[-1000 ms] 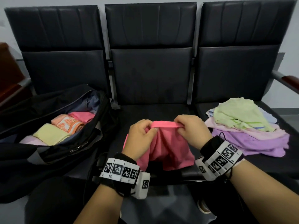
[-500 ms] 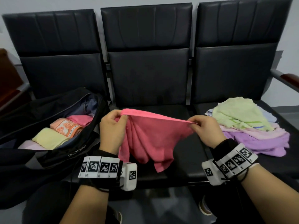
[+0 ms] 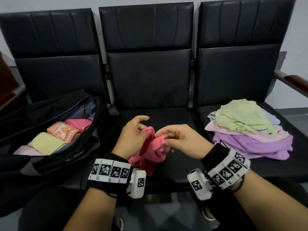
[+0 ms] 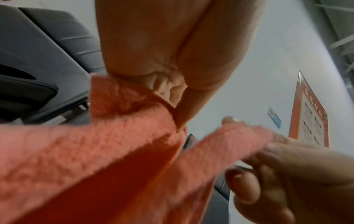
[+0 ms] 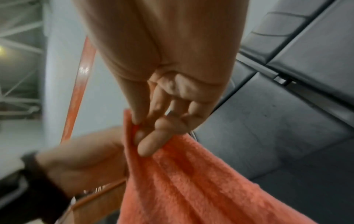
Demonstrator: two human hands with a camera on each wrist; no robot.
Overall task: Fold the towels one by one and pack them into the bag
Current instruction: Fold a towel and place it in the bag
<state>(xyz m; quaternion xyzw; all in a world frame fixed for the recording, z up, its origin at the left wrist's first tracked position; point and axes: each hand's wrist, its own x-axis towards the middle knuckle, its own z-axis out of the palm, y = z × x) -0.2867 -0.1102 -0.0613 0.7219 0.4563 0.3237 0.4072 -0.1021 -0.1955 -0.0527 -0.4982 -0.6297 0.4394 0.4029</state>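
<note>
A pink towel hangs doubled over the middle seat, held between both hands. My left hand grips one end against the palm, its index finger stretched out above; the left wrist view shows the towel's edge tucked under that hand. My right hand pinches the other end between thumb and fingers, and in the right wrist view the hand is seen on the towel. On the left seat the black bag lies open, holding folded yellow, orange-patterned and pink towels.
A loose pile of towels sits on the right seat, a green one on top and a purple one below. The bare middle seat lies under the hands. A wooden-capped armrest juts out at far right.
The hands, spread wide half a second ago with the towel stretched between them, have come together; the towel's two ends now meet and it hangs doubled and bunched.
</note>
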